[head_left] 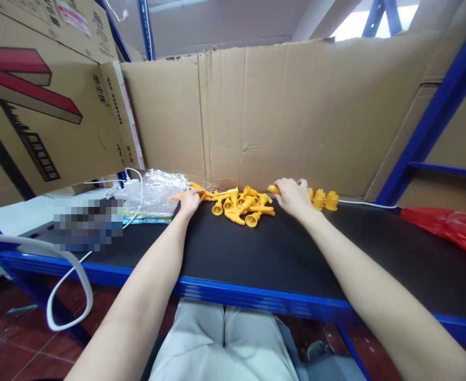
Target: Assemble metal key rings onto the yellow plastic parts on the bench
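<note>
A heap of small yellow plastic parts lies on the black shelf top against a cardboard wall. My left hand rests at the heap's left edge, fingers curled round one yellow part. My right hand sits at the heap's right side, fingers bent over another yellow part. Beyond my right hand, a few more yellow parts stand upright.
A clear plastic bag lies left of the heap, with a white cable looping off the shelf. A red bag lies at the right. Cardboard walls the back, cartons the left. Blue shelf uprights stand right.
</note>
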Demonstrator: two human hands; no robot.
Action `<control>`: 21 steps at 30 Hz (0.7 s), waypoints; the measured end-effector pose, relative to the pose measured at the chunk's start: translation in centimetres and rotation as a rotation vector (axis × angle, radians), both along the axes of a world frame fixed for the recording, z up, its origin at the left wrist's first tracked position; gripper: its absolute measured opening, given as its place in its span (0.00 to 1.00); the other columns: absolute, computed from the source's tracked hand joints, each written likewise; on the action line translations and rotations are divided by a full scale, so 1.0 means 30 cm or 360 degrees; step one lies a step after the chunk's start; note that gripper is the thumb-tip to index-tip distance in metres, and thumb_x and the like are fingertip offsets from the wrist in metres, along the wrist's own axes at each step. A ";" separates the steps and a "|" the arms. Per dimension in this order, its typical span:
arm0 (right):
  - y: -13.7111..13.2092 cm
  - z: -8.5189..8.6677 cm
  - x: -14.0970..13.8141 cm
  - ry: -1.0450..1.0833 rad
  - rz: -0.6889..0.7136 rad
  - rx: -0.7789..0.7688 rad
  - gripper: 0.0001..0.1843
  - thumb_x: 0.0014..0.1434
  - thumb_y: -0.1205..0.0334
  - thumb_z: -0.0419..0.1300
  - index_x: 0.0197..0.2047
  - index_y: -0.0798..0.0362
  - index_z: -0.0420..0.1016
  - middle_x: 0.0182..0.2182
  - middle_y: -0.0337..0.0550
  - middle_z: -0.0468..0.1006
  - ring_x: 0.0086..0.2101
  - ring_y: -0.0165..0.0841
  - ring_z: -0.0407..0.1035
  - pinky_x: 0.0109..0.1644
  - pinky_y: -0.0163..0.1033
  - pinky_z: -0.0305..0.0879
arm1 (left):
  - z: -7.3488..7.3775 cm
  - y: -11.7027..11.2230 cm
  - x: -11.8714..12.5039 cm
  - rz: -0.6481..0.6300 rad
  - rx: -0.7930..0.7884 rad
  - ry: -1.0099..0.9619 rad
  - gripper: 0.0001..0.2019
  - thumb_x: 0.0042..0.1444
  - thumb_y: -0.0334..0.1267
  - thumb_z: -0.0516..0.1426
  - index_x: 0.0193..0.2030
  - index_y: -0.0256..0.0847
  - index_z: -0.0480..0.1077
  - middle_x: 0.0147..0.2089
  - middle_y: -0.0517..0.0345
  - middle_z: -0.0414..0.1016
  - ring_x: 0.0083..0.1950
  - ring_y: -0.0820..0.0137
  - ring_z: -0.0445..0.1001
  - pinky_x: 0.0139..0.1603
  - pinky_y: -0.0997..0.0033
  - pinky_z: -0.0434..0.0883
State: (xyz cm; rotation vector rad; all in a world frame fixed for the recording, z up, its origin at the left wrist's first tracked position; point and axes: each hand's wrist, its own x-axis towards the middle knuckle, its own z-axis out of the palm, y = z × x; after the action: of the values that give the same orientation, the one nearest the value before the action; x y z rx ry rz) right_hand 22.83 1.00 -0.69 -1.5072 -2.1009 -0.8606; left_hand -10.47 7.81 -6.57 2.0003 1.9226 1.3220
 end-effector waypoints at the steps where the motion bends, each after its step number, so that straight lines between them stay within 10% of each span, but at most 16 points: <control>1: -0.001 0.001 -0.001 0.0004 0.0005 -0.0001 0.09 0.58 0.66 0.51 0.42 0.56 0.67 0.38 0.50 0.73 0.41 0.41 0.62 0.45 0.46 0.46 | -0.003 0.003 0.001 0.0013 -0.0009 0.0033 0.20 0.51 0.28 0.44 0.44 0.35 0.74 0.48 0.50 0.74 0.54 0.65 0.67 0.58 0.66 0.61; 12: 0.021 0.017 0.043 0.0383 0.0092 0.0296 0.11 0.57 0.61 0.52 0.43 0.55 0.67 0.41 0.51 0.71 0.42 0.42 0.62 0.46 0.46 0.50 | -0.047 -0.005 0.012 0.0064 -0.0193 0.0374 0.20 0.47 0.27 0.52 0.46 0.44 0.73 0.60 0.49 0.60 0.62 0.60 0.58 0.63 0.58 0.54; 17: 0.060 0.013 0.233 0.1132 -0.0337 0.0773 0.18 0.56 0.55 0.53 0.46 0.55 0.64 0.45 0.54 0.68 0.47 0.44 0.59 0.47 0.47 0.50 | -0.035 -0.020 0.026 0.0095 -0.0214 0.0410 0.18 0.46 0.30 0.54 0.44 0.45 0.74 0.60 0.49 0.61 0.63 0.57 0.56 0.64 0.54 0.51; 21: 0.079 -0.083 0.388 0.1501 -0.0725 0.0698 0.16 0.51 0.59 0.58 0.43 0.55 0.68 0.45 0.57 0.69 0.47 0.44 0.60 0.47 0.44 0.52 | -0.028 -0.031 0.036 0.0166 -0.0257 0.0446 0.18 0.47 0.32 0.54 0.45 0.47 0.74 0.60 0.51 0.60 0.63 0.57 0.56 0.63 0.55 0.52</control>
State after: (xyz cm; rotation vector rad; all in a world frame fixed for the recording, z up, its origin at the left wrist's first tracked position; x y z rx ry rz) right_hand 34.47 3.38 -3.18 -1.6852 -0.8558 -0.5196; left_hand -9.39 6.88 -7.40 2.1242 2.1984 0.9076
